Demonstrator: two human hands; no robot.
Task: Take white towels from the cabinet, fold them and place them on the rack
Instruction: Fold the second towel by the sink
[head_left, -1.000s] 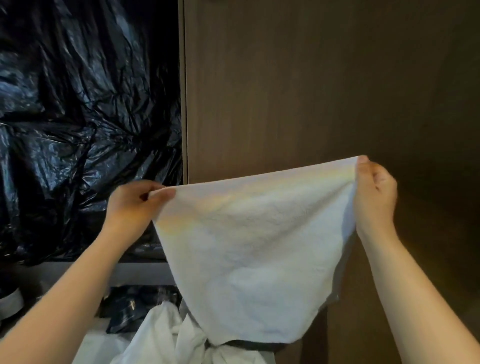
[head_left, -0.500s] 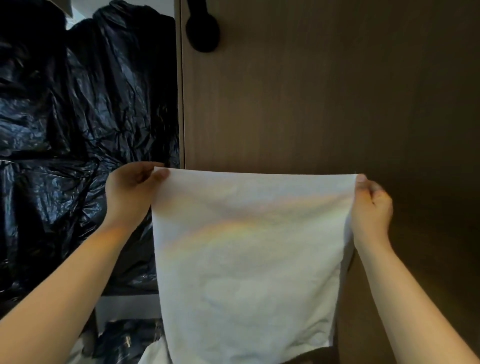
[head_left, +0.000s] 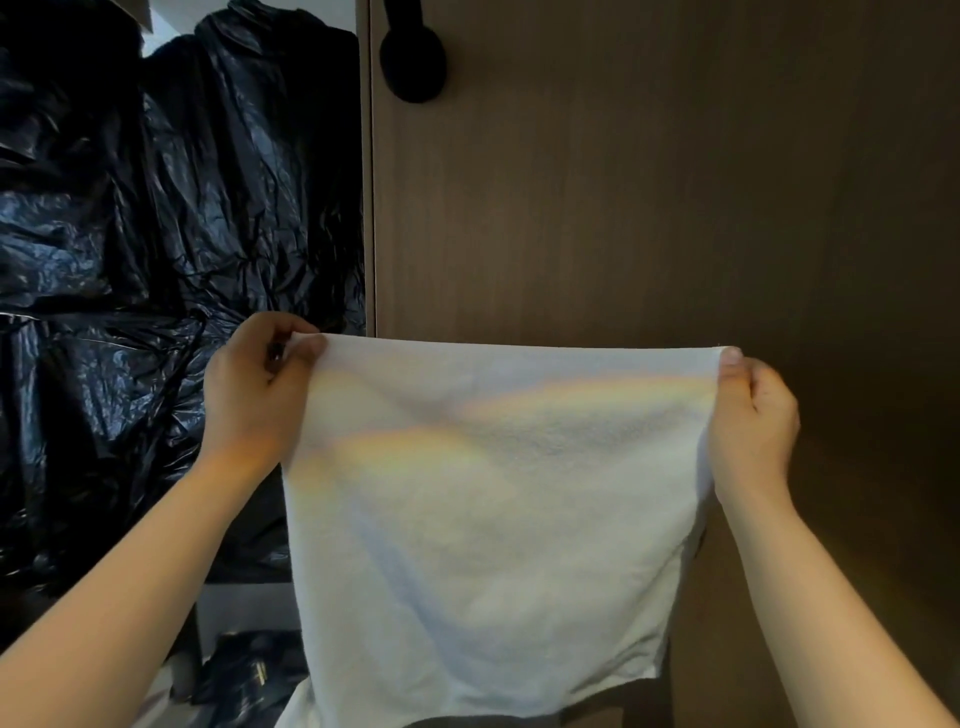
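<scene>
Holding soft white terry towel (head_left: 488, 525) stretched flat before brown wooden cabinet door (head_left: 649, 208); left hand (head_left: 254, 400) and right hand (head_left: 750, 421) pinched on top corners. Folding apparently unstarted; rack unseen.

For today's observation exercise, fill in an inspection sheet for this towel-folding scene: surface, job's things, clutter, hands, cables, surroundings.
Surface: nothing seen; the towel hangs in the air.
Job's things: white towel, held spread by its two top corners, top edge level, not yet folded; no rack seen.
Clutter: black plastic bags fill the open compartment on the left.
Hands: left hand pinches the top left corner; right hand pinches the top right corner.
Cables: nothing seen.
Surroundings: brown cabinet door behind the towel, with a round black knob.
</scene>
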